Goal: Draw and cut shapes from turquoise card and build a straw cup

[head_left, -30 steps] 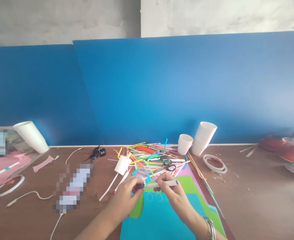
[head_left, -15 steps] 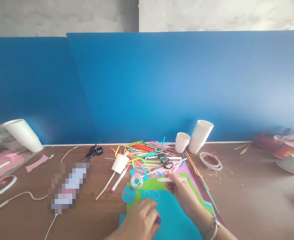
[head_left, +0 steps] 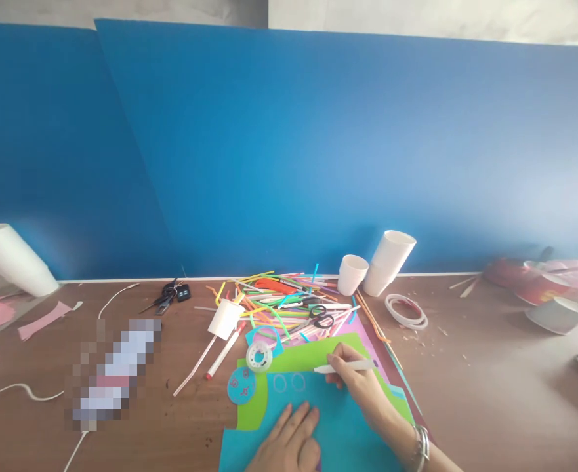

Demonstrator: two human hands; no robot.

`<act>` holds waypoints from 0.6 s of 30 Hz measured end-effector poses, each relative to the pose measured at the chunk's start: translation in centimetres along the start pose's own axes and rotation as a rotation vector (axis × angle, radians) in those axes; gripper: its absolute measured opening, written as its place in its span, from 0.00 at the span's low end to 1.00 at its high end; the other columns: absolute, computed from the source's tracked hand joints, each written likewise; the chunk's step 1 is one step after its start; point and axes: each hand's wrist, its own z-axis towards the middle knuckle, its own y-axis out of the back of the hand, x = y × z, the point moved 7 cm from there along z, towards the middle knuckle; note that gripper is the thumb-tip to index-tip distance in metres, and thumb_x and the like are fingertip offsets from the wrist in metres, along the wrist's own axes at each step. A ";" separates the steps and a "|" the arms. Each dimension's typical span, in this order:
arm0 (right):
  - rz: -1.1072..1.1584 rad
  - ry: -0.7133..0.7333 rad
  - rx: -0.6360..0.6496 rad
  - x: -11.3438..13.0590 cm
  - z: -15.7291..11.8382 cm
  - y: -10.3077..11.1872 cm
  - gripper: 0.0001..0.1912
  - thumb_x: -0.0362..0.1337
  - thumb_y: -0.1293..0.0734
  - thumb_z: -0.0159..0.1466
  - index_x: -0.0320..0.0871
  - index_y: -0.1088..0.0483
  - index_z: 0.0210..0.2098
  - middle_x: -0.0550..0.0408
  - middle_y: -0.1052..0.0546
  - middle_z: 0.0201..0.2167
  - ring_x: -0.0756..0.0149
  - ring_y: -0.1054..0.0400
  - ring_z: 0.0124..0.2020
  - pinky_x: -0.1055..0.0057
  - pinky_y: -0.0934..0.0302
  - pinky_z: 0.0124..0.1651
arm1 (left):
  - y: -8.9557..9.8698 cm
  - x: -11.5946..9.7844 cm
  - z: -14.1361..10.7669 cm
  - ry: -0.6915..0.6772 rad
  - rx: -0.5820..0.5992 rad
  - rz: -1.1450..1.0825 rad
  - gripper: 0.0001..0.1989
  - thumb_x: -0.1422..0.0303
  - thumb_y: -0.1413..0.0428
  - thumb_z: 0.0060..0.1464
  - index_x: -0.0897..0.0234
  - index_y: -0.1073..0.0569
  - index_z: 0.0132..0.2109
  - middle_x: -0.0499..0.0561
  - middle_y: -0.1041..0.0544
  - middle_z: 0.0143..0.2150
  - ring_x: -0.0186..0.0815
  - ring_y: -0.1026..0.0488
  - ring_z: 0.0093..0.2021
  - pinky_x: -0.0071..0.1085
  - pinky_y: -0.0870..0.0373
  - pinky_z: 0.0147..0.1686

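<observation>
My right hand (head_left: 350, 373) grips a white marker (head_left: 325, 370) between thumb and fingers, its tip pointing left just above the top of a blue paper sheet (head_left: 352, 410). Two pale outlined circles (head_left: 298, 382) show on that sheet, left of the tip. My left hand (head_left: 291, 439) lies flat on the blue paper with its fingers stretched out; a bit of purple peeks out beside it, too little to name. Under the blue sheet is a green sheet (head_left: 252, 416). A blue paper disc (head_left: 241, 385) with red markings and a clear tape roll (head_left: 259, 346) lie at its upper left.
Behind the paper is a pile of coloured straws (head_left: 269, 301) with black-handled scissors (head_left: 324, 319). White paper cups (head_left: 390, 262) stand by the blue board (head_left: 279, 151). A tape ring (head_left: 407, 311) lies right; keys (head_left: 170, 295) and a blurred-out object (head_left: 116, 370) lie left.
My left hand has flattened from a curled pose onto the blue paper. The marker, held in my right hand, has come down close to the sheet. The view has shifted slightly.
</observation>
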 end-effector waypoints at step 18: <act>-0.189 0.082 0.026 -1.1 0.1 -0.1 0.16 0.44 0.38 0.57 0.47 0.45 0.18 0.61 0.33 0.12 0.69 0.40 0.17 0.73 0.47 0.23 | 2.0 -0.7 -0.2 0.242 -0.167 0.090 0.21 0.75 0.65 0.61 0.63 0.27 0.36 0.48 0.20 0.36 0.31 0.24 0.39 0.23 0.27 0.38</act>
